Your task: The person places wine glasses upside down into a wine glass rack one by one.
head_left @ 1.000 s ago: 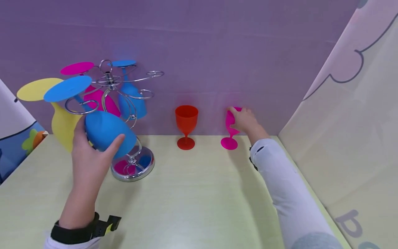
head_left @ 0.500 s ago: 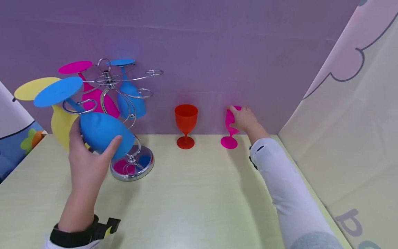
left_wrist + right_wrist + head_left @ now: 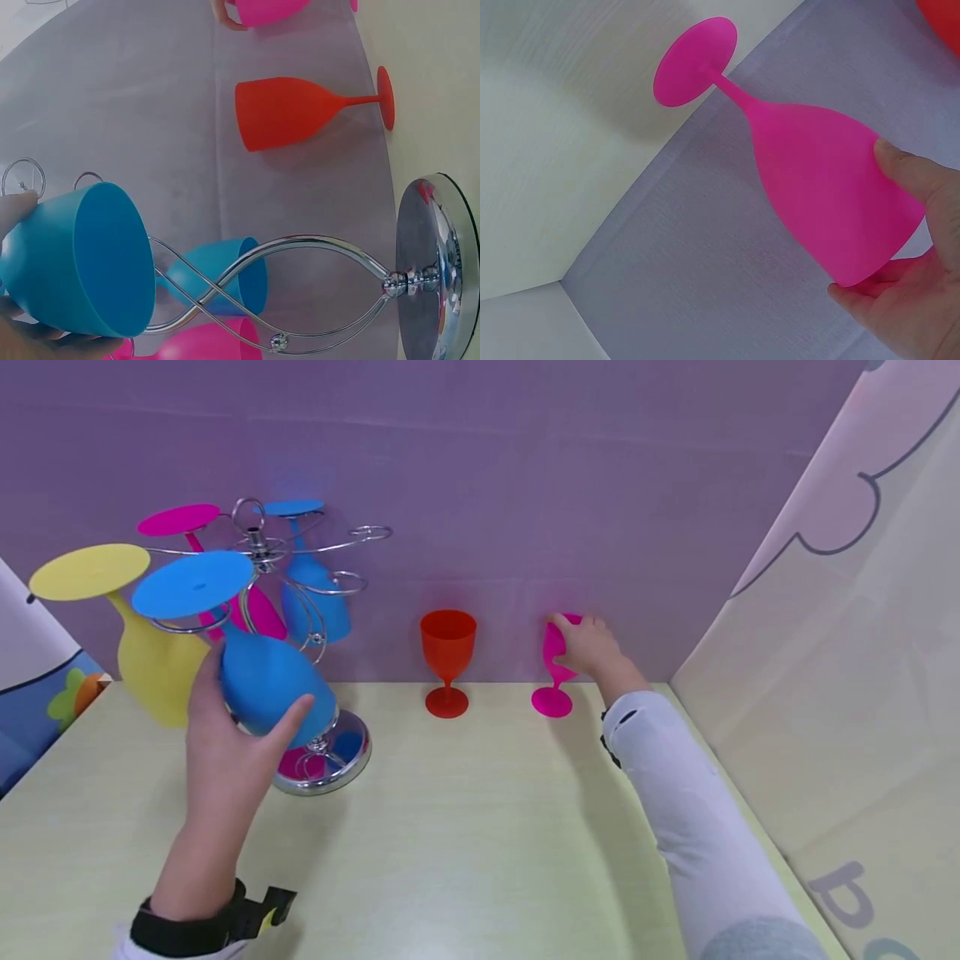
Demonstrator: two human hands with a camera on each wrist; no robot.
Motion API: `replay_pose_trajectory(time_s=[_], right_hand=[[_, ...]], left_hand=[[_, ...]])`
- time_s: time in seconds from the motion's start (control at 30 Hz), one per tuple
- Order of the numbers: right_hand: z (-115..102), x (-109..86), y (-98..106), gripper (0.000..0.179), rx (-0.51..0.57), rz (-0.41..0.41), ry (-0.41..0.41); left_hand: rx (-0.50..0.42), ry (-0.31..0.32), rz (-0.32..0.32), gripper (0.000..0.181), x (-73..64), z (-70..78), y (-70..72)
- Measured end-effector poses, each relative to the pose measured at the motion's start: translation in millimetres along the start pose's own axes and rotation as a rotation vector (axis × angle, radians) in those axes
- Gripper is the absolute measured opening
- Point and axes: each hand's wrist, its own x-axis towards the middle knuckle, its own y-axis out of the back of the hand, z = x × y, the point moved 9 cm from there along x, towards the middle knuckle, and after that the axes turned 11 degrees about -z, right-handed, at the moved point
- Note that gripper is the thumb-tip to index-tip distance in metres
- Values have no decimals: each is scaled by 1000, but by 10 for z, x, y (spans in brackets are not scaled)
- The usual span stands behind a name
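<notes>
My left hand (image 3: 232,760) grips the bowl of a blue goblet (image 3: 273,681), which is upside down and tilted, its foot above a front ring of the chrome goblet rack (image 3: 322,785). Its stem appears to be at that ring. A yellow goblet (image 3: 153,660), a pink goblet (image 3: 180,520) and a second blue goblet (image 3: 322,602) hang upside down on the rack. Over at the right, my right hand (image 3: 592,647) holds another pink goblet (image 3: 825,180) by its bowl near the rim, thumb on one side and fingers on the other. That goblet stands upright on the table.
A red goblet (image 3: 448,643) stands upright on the table (image 3: 480,827) between the rack and my right hand. Two rack rings (image 3: 371,533) on the right side hold no goblet. A purple backdrop (image 3: 525,510) rises behind, and a pale printed panel (image 3: 847,693) bounds the right.
My left hand has shifted the blue goblet first slightly left, then right, bringing its foot over the front ring. The right hand and its pink goblet have stayed put.
</notes>
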Motion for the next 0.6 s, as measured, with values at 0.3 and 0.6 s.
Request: replay_pose_trajectory(time_s=[0.3, 0.6], right_hand=[[-15, -12, 22, 69, -23, -2, 11], [4, -4, -4, 69, -15, -2, 8]], left_hand=[[34, -21, 8, 90, -11, -34, -10], [26, -46, 31, 91, -44, -43, -16]])
